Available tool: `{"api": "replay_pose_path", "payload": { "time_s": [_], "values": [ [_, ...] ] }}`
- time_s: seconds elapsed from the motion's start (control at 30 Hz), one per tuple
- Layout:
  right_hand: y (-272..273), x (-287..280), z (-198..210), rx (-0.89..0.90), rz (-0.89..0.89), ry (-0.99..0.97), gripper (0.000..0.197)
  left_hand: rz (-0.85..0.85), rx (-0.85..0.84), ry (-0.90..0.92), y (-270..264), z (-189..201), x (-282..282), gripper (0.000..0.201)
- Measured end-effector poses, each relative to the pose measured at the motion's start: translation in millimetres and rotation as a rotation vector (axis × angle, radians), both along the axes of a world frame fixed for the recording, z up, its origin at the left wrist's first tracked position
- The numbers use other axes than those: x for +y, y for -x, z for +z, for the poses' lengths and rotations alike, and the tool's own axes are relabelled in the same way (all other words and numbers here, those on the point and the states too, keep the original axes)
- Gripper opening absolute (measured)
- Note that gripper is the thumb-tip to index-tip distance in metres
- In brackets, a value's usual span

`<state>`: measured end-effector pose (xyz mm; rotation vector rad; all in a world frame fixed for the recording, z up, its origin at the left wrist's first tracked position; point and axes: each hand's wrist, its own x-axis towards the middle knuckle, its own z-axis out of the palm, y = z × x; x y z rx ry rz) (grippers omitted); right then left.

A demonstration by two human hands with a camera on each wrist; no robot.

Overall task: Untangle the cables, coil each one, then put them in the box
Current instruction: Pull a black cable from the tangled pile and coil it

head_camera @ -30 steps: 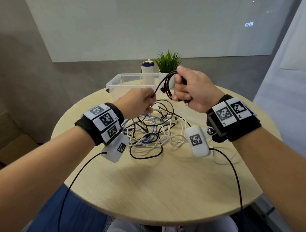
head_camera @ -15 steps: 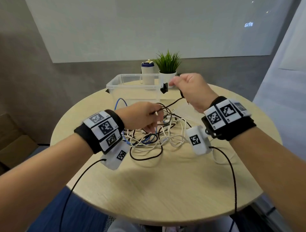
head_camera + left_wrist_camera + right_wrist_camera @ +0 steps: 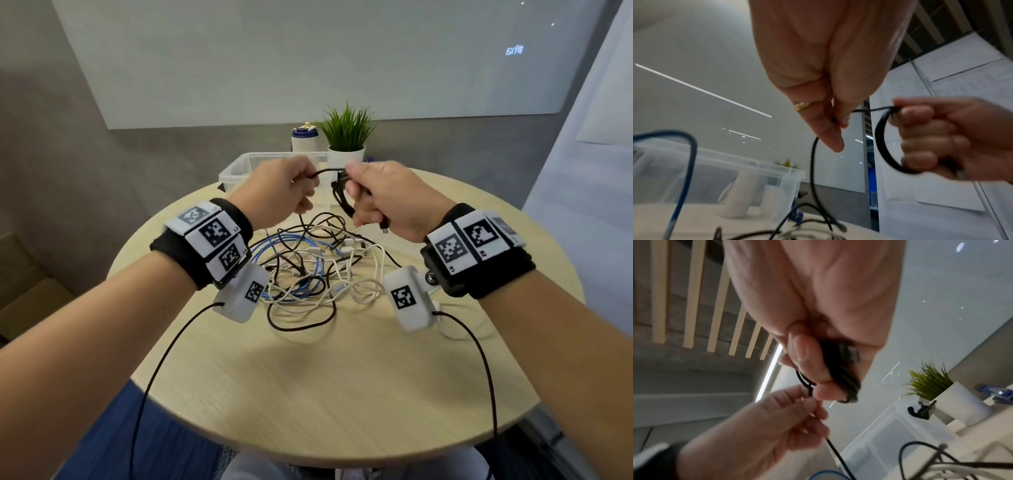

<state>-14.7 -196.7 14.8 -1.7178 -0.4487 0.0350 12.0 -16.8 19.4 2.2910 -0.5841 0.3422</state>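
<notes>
Both hands are raised above a round wooden table [image 3: 342, 394], close together over its far half. The right hand [image 3: 387, 198] is closed around a small coil of black cable [image 3: 340, 197], its fingers [image 3: 920, 129] curled through the loops so that the coil hangs out on the left side of the fist; a plug end pokes out below the fist in the head view. From the top of the coil a short stretch of the same black cable runs left to the left hand [image 3: 284, 195], which pinches it between thumb and fingertips [image 3: 835, 141]; a gold ring [image 3: 802, 106] shows on that hand. Below the pinch the cable drops down to the table and joins a tangle of cables [image 3: 315, 270] lying near the middle of the table, under and between the two wrists: black, white and blue strands looped over one another. A clear plastic box [image 3: 236, 171] stands at the far edge of the table, behind the left hand. Just beyond it stand a white and blue bottle [image 3: 305, 138] and, to its right, a small green plant in a white pot [image 3: 346, 137].
</notes>
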Motion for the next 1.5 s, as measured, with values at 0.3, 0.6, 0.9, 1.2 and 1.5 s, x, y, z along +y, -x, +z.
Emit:
{"api": "replay_pose_path", "payload": {
  "time_s": [0.3, 0.6, 0.9, 1.2, 1.5],
  "values": [
    [2.3, -0.5, 20.7, 0.070, 0.044, -0.621, 0.038, -0.140, 0.284, -0.171, 13.0, -42.1, -9.0, 0.014],
    [-18.3, -6.3, 11.7, -0.200, -0.215, -0.399, 0.023, -0.215, 0.369, -0.230, 19.0, -49.4, -14.1, 0.019],
    [-11.8, -18.6, 1.3, -0.268, -0.341, 0.582, 0.023, -0.197, 0.104, 0.037, 18.3, -20.9, -9.1, 0.018],
    [-2.4, -9.7, -2.4, -0.086, -0.084, 0.307, 0.041, -0.010, -0.139, 0.227, 4.8, 6.1, -3.0, 0.011],
    [1.3, -1.0, 14.6, -0.032, 0.034, -0.320, 0.039, -0.057, 0.146, -0.024, 10.5, -32.9, -12.2, 0.016]
  ]
}}
